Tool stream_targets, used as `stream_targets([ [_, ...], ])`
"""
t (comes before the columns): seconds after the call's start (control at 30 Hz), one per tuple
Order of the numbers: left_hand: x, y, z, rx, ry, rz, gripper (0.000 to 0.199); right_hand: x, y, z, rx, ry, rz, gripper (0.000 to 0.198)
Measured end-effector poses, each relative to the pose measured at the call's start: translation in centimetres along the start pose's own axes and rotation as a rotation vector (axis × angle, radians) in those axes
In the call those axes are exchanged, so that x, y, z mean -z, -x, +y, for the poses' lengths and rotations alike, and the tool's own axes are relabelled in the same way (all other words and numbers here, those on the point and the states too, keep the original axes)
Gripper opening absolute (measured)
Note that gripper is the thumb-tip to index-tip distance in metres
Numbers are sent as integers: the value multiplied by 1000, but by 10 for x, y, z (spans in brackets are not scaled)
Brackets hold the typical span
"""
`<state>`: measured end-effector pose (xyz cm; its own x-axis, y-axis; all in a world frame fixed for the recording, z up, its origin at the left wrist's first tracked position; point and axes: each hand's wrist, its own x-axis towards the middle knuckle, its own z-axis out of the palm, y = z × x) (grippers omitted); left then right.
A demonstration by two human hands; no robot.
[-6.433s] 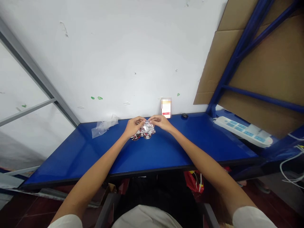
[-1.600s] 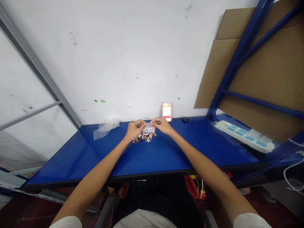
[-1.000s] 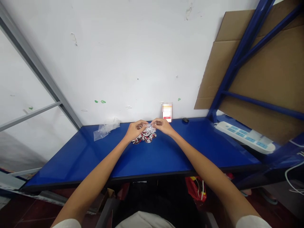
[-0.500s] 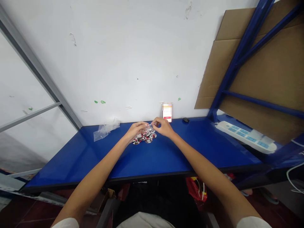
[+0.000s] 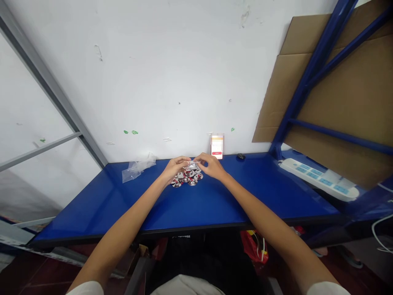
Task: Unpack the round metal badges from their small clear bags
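Observation:
Both hands meet above the back middle of the blue table. My left hand (image 5: 173,169) pinches one side of a small clear plastic bag (image 5: 193,164). The bag's opposite upper edge is between the fingers of my right hand (image 5: 211,165). Whether something lies inside the bag is too small to make out. Just below and behind the hands, a pile of shiny round metal pieces with red parts (image 5: 185,178) rests on the table; my left fingers partly cover it.
Crumpled clear plastic bags (image 5: 138,169) lie left on the blue table (image 5: 196,209). A lit phone (image 5: 217,148) leans against the wall, with a small black object (image 5: 241,156) beside it. At right are a white power strip (image 5: 319,179) and a blue metal frame (image 5: 302,88).
My two hands have come slightly closer together, and the edge of the bag between them now lies more level. The pile stays where it was.

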<state>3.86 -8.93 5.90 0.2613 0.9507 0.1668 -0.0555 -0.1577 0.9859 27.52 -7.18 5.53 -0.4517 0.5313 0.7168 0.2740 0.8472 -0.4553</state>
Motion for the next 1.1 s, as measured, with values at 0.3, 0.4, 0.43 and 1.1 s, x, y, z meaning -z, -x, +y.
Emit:
stream_targets([
  [0.3, 2, -3, -2, -185, -316, 68, 33, -8, -1, 9, -222, -218, -40, 33],
  [0.4, 1, -2, -3, -234, -414, 79, 32, -10, -1, 12, -280, -228, -22, 28],
  [0.43, 0, -2, -3, -247, -446, 84, 32, -11, -1, 13, -290, -229, -19, 27],
  [1.1, -1, 5, 5, -246, -625, 41, 33, -8, -1, 15, -370, -349, 13, 29],
])
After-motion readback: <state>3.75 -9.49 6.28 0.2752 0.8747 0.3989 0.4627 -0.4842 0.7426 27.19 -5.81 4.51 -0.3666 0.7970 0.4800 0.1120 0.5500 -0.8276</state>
